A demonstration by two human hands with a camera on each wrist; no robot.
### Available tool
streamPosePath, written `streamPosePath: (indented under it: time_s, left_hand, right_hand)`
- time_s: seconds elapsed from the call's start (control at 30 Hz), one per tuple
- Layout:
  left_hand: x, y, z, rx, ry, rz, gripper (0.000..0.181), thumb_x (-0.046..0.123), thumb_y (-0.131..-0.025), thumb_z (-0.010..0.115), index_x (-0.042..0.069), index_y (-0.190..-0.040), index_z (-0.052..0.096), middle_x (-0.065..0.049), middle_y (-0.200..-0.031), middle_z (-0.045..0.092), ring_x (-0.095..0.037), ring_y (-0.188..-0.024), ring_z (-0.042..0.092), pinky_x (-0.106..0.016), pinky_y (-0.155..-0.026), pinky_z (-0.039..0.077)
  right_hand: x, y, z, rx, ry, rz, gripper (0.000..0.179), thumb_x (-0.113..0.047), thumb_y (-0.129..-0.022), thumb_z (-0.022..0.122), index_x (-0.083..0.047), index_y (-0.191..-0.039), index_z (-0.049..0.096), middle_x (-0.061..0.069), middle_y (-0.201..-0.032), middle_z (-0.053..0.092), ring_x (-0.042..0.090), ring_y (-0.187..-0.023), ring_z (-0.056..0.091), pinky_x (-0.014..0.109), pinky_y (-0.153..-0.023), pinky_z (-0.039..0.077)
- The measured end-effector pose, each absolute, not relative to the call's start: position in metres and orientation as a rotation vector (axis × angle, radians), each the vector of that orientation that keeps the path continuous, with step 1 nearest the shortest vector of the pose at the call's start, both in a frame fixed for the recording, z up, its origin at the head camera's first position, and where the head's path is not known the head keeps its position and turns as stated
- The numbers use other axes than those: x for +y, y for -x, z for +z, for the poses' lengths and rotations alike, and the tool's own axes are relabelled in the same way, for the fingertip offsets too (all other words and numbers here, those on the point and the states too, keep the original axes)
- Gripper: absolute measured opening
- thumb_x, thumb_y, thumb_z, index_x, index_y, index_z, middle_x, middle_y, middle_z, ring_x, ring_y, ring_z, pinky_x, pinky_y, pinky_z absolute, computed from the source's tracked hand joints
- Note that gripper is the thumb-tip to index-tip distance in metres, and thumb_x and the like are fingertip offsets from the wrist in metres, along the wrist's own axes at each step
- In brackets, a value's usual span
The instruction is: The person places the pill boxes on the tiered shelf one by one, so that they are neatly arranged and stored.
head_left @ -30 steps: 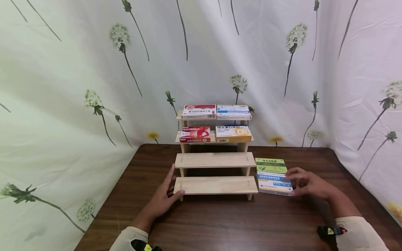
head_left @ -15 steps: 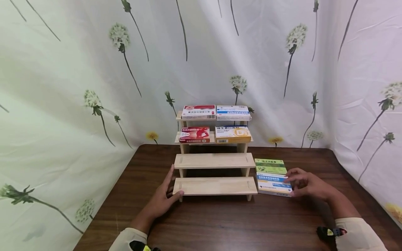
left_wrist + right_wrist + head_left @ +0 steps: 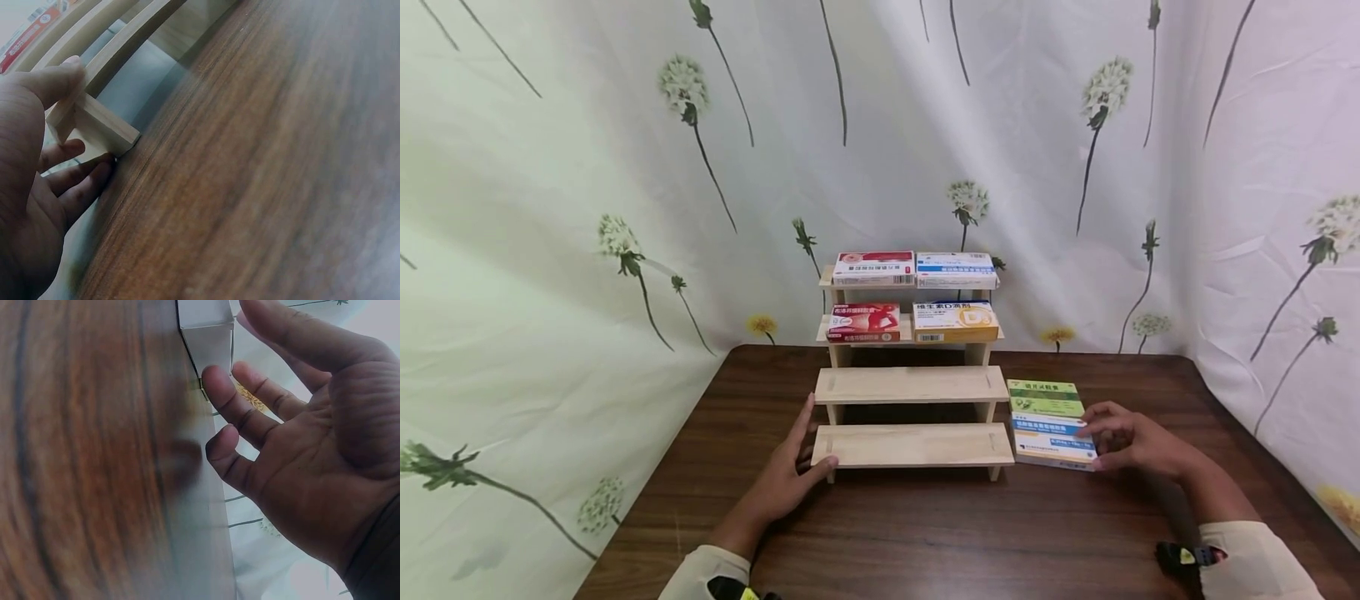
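In the head view a pale wooden stepped display rack [image 3: 913, 445] stands on the dark wooden table. My left hand [image 3: 785, 471] holds its left end, thumb on the lowest step and fingers by the side; the left wrist view shows some fingertips beside the rack's leg [image 3: 106, 128]. To the right of the rack lies a blue-and-white medicine box [image 3: 1051, 440], with a green medicine box [image 3: 1043, 397] directly behind it. My right hand [image 3: 1142, 446] touches the right end of the blue-and-white box with loosely bent fingers. In the right wrist view the white box end [image 3: 209, 344] is beside the fingertips.
A red-and-white box [image 3: 874, 268] and a white-and-blue box [image 3: 957, 271] lie on the top step. Below them are a red box [image 3: 863, 322] and a yellow-and-white box [image 3: 955, 322]. A floral curtain [image 3: 880, 167] hangs behind the table [image 3: 917, 542].
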State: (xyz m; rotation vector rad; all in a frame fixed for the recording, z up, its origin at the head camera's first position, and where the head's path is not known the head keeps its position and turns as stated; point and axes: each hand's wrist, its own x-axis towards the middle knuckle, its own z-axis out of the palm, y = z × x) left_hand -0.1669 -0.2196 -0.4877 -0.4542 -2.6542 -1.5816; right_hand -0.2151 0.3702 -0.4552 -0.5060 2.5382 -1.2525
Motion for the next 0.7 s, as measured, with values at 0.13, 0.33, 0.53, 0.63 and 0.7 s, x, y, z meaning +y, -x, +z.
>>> streamPosePath:
  time_s: [0.13, 0.33, 0.53, 0.63, 0.7]
  left_hand:
    - [-0.2202, 0.1667, -0.4888, -2.649, 0.47, -1.583, 0.102, 0.024, -0.106, 0.076, 0.029, -0.178, 0.004, -0.032, -0.162, 0.047, -0.047, -0.138, 0.065, -0.045, -0.102, 0.061]
    - [-0.2207, 0.1668, -0.4906, -2.659, 0.472, -1.585, 0.102, 0.025, -0.106, 0.076, 0.031, -0.178, 0.004, -0.032, -0.163, 0.047, -0.047, -0.138, 0.065, -0.047, -0.104, 0.06]
    - [-0.2201, 0.168, -0.4893, -2.66, 0.462, -1.582, 0.102, 0.026, -0.106, 0.075, 0.038, -0.177, 0.003, -0.032, -0.164, 0.045, -0.048, -0.139, 0.064, -0.05, -0.105, 0.059]
    - [-0.2201, 0.1678, -0.4895, -2.66, 0.457, -1.588, 0.102, 0.025, -0.106, 0.075, 0.038, -0.177, 0.003, -0.032, -0.165, 0.045, -0.048, -0.139, 0.063, -0.05, -0.105, 0.059]
    - [-0.2203, 0.1676, -0.4896, -2.661, 0.455, -1.586, 0.102, 0.025, -0.106, 0.075, 0.037, -0.177, 0.003, -0.032, -0.164, 0.045, -0.048, -0.139, 0.064, -0.05, -0.105, 0.059]
  right_hand:
    - [0.3704, 0.2147, -0.457, 2.537, 0.5, -1.241, 0.046, -0.013, -0.086, 0.092, -0.002, -0.13, 0.079, 0.029, -0.151, 0.047, 0.017, -0.097, 0.061, 0.026, -0.078, 0.051]
    - [0.3706, 0.2123, -0.4599, 2.521, 0.508, -1.227, 0.046, -0.013, -0.087, 0.091, -0.002, -0.13, 0.079, 0.03, -0.152, 0.046, 0.017, -0.1, 0.061, 0.026, -0.079, 0.052]
    - [0.3704, 0.2134, -0.4583, 2.513, 0.493, -1.236, 0.045, -0.013, -0.088, 0.091, -0.002, -0.129, 0.079, 0.03, -0.155, 0.045, 0.018, -0.102, 0.061, 0.026, -0.08, 0.052]
    - [0.3704, 0.2147, -0.4574, 2.533, 0.476, -1.208, 0.042, -0.014, -0.087, 0.091, -0.004, -0.127, 0.081, 0.028, -0.155, 0.046, 0.018, -0.104, 0.06, 0.025, -0.081, 0.051]
    - [0.3702, 0.2152, -0.4571, 2.541, 0.468, -1.197, 0.042, -0.014, -0.087, 0.092, -0.004, -0.126, 0.082, 0.028, -0.156, 0.046, 0.02, -0.106, 0.06, 0.025, -0.082, 0.051]
